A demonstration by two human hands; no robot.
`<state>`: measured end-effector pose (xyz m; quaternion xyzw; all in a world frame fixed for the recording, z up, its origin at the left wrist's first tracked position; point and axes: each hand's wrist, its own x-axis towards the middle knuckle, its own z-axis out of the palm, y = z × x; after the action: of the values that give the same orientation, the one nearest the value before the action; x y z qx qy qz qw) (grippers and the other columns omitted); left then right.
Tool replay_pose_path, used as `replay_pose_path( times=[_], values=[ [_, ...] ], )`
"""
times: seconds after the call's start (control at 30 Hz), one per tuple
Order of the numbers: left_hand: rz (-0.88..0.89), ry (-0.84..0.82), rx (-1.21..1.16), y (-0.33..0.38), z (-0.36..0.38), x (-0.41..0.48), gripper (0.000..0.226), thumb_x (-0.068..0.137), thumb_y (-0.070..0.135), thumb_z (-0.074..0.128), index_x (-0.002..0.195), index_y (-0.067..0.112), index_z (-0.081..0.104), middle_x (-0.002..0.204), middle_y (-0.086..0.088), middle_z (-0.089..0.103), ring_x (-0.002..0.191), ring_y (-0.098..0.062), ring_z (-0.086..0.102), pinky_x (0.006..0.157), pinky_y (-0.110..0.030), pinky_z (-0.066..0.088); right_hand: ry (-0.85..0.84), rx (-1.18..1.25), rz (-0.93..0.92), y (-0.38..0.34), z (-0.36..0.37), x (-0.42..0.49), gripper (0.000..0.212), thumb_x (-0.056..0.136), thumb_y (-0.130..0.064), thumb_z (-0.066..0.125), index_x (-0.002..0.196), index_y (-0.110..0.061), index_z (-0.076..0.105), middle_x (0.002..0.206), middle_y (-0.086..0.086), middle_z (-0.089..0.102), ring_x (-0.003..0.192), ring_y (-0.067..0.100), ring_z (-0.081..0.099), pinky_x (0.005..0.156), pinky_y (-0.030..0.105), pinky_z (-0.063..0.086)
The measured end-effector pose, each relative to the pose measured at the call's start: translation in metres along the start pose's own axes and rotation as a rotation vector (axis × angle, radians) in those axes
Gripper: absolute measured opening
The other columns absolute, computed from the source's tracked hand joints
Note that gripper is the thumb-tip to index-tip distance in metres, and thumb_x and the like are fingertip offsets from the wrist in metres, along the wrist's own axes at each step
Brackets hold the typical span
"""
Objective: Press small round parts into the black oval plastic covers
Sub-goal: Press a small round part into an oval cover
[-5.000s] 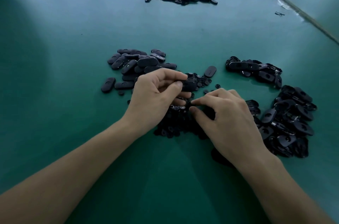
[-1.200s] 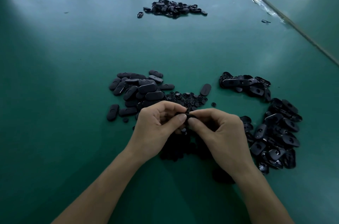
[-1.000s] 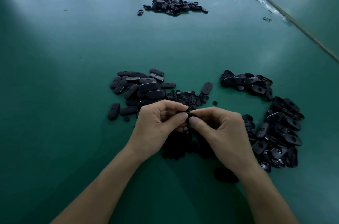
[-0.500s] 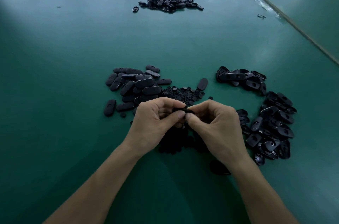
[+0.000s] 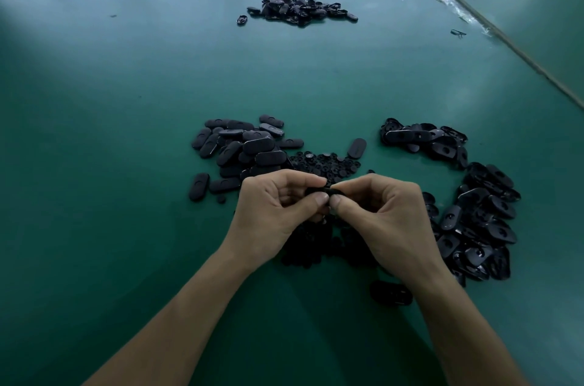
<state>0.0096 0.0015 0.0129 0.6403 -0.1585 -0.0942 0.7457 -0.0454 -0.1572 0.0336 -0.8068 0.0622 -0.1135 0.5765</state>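
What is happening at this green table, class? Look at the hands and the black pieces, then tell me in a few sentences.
A person works at a green table. The left hand and right hand together pinch one black oval cover between them, above a heap of small round parts. The hands hide whether a round part is seated in it yet. More covers lie in a left pile, a right pile and a far pile.

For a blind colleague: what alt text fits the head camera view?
A left hand and a right hand pinch one black oval cover together above a green table. A left pile and right pile of covers flank them; small round parts lie just beyond, a far pile farther off.
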Motion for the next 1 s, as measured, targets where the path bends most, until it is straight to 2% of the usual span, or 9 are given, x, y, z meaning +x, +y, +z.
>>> replay_pose_path(
  times=[0.27, 0.4, 0.53, 0.77, 0.83, 0.9, 0.97, 1.0],
  values=[
    [0.017, -0.016, 0.085, -0.001, 0.0, -0.001, 0.022, 0.08, -0.002, 0.077, 0.089, 0.019, 0.075, 0.074, -0.001, 0.075, 0.065, -0.014, 0.073, 0.063, -0.021, 0.058, -0.018, -0.02, 0.005, 0.0, -0.003, -0.002, 0.013, 0.083, -0.008, 0.077, 0.089, -0.019, 0.078, 0.077, -0.008, 0.076, 0.071, 0.009, 0.073, 0.068, 0.032, 0.061],
    [0.0, -0.026, 0.072, 0.0, 0.0, 0.0, 0.016, 0.076, 0.013, 0.077, 0.091, 0.017, 0.075, 0.076, -0.001, 0.076, 0.068, -0.015, 0.073, 0.065, -0.022, 0.059, -0.005, -0.018, 0.018, 0.002, -0.003, 0.0, 0.011, 0.083, -0.009, 0.077, 0.09, -0.017, 0.078, 0.077, -0.007, 0.076, 0.071, 0.01, 0.073, 0.068, 0.032, 0.061],
    [-0.006, -0.028, 0.083, -0.001, -0.003, 0.001, 0.02, 0.079, -0.001, 0.076, 0.09, 0.016, 0.075, 0.074, -0.002, 0.075, 0.065, -0.015, 0.073, 0.064, -0.022, 0.059, -0.015, -0.014, 0.014, 0.004, -0.002, -0.001, 0.01, 0.084, -0.009, 0.077, 0.092, -0.015, 0.077, 0.078, -0.007, 0.076, 0.072, 0.01, 0.073, 0.068, 0.03, 0.06],
    [0.019, 0.011, 0.142, -0.003, -0.002, 0.0, 0.027, 0.079, -0.006, 0.078, 0.084, 0.02, 0.075, 0.069, -0.003, 0.075, 0.058, -0.016, 0.072, 0.058, -0.02, 0.057, -0.064, -0.054, 0.014, 0.001, -0.004, -0.002, 0.011, 0.085, -0.012, 0.077, 0.095, -0.017, 0.078, 0.08, -0.01, 0.076, 0.074, 0.006, 0.073, 0.069, 0.023, 0.058],
    [0.027, 0.02, 0.136, -0.005, -0.002, 0.0, 0.027, 0.08, -0.004, 0.078, 0.084, 0.022, 0.075, 0.069, -0.004, 0.075, 0.059, -0.018, 0.072, 0.058, -0.022, 0.058, -0.079, -0.111, 0.023, 0.0, -0.007, 0.0, 0.011, 0.086, -0.018, 0.076, 0.095, -0.022, 0.078, 0.079, -0.013, 0.075, 0.074, 0.001, 0.071, 0.07, 0.019, 0.056],
    [0.059, 0.065, 0.11, -0.006, -0.001, 0.0, 0.028, 0.081, -0.003, 0.077, 0.084, 0.025, 0.076, 0.07, -0.005, 0.074, 0.061, -0.021, 0.073, 0.059, -0.025, 0.059, 0.006, -0.239, 0.022, -0.001, -0.012, 0.001, 0.009, 0.087, -0.028, 0.074, 0.095, -0.029, 0.077, 0.078, -0.015, 0.073, 0.074, -0.002, 0.068, 0.068, 0.015, 0.053],
    [0.112, 0.136, 0.071, -0.005, -0.003, 0.001, 0.025, 0.085, -0.001, 0.074, 0.088, 0.024, 0.077, 0.073, -0.006, 0.074, 0.065, -0.022, 0.073, 0.061, -0.026, 0.059, 0.145, -0.433, 0.045, 0.001, -0.022, 0.001, 0.016, 0.089, -0.034, 0.07, 0.102, -0.027, 0.075, 0.086, -0.011, 0.072, 0.082, 0.003, 0.066, 0.078, 0.022, 0.053],
    [0.139, 0.178, 0.062, -0.003, -0.005, 0.002, 0.023, 0.087, 0.0, 0.072, 0.091, 0.022, 0.077, 0.075, -0.006, 0.075, 0.068, -0.021, 0.074, 0.062, -0.026, 0.06, 0.179, -0.566, 0.076, 0.003, -0.027, 0.001, 0.023, 0.091, -0.036, 0.067, 0.111, -0.025, 0.073, 0.095, -0.004, 0.07, 0.093, 0.012, 0.064, 0.086, 0.03, 0.052]
  ],
)
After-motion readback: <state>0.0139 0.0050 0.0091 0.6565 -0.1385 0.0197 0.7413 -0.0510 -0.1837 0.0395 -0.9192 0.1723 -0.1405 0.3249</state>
